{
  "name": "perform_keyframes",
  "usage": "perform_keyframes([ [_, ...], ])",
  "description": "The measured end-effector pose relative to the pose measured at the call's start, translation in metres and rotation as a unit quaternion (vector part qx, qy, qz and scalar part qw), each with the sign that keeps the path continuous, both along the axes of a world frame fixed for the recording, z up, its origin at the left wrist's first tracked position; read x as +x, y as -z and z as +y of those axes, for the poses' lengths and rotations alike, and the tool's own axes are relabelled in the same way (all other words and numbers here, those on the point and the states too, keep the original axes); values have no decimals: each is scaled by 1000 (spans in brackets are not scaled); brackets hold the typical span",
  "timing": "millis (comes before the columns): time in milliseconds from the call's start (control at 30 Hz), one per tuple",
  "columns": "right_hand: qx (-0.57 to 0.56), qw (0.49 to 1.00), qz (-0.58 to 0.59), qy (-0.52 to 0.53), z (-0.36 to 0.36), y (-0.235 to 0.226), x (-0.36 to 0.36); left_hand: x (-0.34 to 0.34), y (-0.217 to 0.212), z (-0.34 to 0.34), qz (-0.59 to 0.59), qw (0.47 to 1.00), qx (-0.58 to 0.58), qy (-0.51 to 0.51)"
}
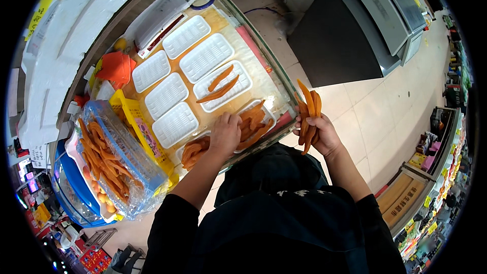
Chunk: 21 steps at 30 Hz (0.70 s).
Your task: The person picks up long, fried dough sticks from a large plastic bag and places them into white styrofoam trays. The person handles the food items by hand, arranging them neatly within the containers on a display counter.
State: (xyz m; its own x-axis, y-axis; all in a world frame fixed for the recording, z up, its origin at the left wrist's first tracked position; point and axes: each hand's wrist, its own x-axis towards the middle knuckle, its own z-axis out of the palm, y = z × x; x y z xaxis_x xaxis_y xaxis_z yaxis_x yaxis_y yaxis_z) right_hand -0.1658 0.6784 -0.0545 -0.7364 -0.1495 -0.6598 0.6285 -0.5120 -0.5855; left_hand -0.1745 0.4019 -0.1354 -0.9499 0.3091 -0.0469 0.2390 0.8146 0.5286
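Note:
A fanned bunch of orange dried sweet potato strips is gripped between the thumb and fingers of my right hand, just beyond the table's right edge. My left hand rests with curled fingers between two heaps of strips; whatever lies under its fingertips is hidden. To its right, a near tray holds a heap of sweet potato strips, and another heap lies to its left, partly covered by my forearm. Farther off, a white foam tray carries two strips. Several white trays without strips lie beside it.
At the left, a plastic-covered bin of strips stands beside a yellow basket. Stacked clear trays and a tape roll sit at the far edge. A dark grey cabinet stands on the tiled floor, right of the table.

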Motion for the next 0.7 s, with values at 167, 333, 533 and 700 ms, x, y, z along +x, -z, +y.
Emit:
perform_keyframes([
  [167, -9, 1000, 5, -1, -1, -5, 1, 7, 4, 2, -53, 999, 3, -6],
  [333, -24, 1000, 5, 6, 2, -1, 3, -1, -9, 0, -55, 996, -59, -22],
  [533, -34, 999, 5, 6, 0, -5, 2, -11, -5, -14, -96, 995, 5, -33],
  [700, -15, 1000, 11, -3, -1, -3, 2, -16, -3, -13, -150, 988, -7, -40],
])
